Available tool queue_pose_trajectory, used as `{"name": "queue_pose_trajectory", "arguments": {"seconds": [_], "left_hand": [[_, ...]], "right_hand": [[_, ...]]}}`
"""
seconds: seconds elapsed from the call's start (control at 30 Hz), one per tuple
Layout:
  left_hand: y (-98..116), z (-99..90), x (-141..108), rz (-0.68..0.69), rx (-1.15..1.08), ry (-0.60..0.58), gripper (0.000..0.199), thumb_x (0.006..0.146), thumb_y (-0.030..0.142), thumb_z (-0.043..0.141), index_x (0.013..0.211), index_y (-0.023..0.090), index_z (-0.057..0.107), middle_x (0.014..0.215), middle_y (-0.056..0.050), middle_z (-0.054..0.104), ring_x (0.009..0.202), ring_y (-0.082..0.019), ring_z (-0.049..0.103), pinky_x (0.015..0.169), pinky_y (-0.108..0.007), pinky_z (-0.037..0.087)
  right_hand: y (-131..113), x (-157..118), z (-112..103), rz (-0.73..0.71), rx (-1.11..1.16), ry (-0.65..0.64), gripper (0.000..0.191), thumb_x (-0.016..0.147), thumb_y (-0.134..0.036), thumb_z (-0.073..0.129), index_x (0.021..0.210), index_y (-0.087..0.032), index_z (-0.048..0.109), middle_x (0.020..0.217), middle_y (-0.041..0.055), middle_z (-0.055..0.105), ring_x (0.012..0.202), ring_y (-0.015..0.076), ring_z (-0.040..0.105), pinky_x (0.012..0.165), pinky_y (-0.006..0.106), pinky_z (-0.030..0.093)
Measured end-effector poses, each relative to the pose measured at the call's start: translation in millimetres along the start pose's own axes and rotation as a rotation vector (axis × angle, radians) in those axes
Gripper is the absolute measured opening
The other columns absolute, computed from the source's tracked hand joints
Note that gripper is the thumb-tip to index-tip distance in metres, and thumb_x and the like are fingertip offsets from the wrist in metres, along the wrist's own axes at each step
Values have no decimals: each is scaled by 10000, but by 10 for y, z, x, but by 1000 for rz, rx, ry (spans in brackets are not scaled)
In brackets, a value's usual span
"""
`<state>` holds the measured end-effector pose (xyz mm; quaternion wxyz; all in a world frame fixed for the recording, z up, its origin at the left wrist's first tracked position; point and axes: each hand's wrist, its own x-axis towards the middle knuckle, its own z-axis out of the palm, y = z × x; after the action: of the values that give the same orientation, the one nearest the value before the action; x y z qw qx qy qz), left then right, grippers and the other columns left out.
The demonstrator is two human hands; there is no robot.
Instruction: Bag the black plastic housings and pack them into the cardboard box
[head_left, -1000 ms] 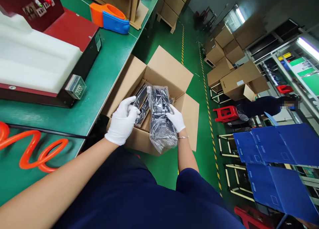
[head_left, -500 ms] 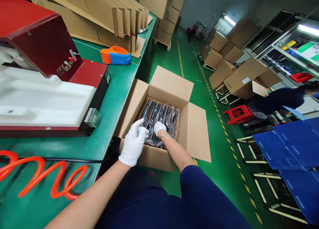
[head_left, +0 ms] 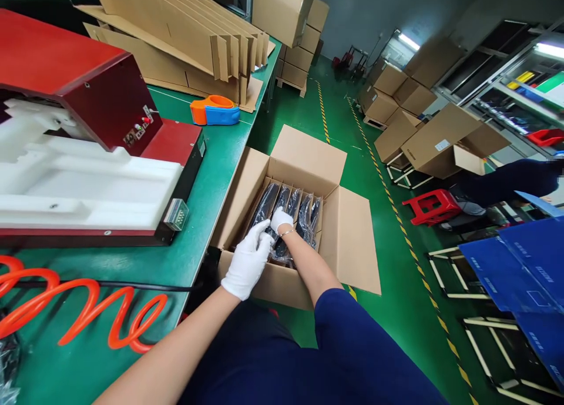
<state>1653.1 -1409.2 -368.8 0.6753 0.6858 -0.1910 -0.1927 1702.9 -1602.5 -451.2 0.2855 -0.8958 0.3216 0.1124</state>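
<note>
An open cardboard box (head_left: 359, 240) stands beside the green table, flaps folded out. Inside it, several black items in clear plastic (head_left: 305, 217) stand in rows between cardboard dividers. My left hand (head_left: 249, 258), in a white glove, is over the near left part of the box, its fingers bent close to the wrapped items; what they hold, if anything, cannot be made out. Deeper in the box, my right hand (head_left: 281, 220), also gloved, touches the tops of the middle items with its fingers bent down and partly hidden.
On the green table (head_left: 220, 176) are a red machine (head_left: 106, 105) with a white bed, an orange-blue tape dispenser (head_left: 215, 110), cardboard dividers (head_left: 176, 34) and a coiled orange hose (head_left: 121, 317). A person (head_left: 506, 181) works at the right, near a red stool (head_left: 432, 207).
The view has shifted, so the table and box sit a little farther right and lower. My left hand has moved closer to my right hand over the wrapped items.
</note>
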Motion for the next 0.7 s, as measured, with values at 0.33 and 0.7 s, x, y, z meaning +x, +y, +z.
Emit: {"name": "queue_pose_trajectory", "arguments": {"seconds": [0.33,0.7], "left_hand": [[70,-31,85,-24,-76,113,479,898,409,564,1290,150,655,964,-73,721,876,-201,680,912,-386,564],[94,-103,118,310,442,54,493,921,197,428,1370,216,631,1113,-84,701,1052,-240,672,983,-394,539]], "right_hand": [[695,-999,-1115,-283,444,78,687,879,-274,632,1530,-128,468,1517,102,554,1382,237,533,1183,355,406],[805,-1774,-922,-477,745,9,755,814,-496,797,1465,-182,579,1496,102,563,1413,282,511,1259,448,323]]}}
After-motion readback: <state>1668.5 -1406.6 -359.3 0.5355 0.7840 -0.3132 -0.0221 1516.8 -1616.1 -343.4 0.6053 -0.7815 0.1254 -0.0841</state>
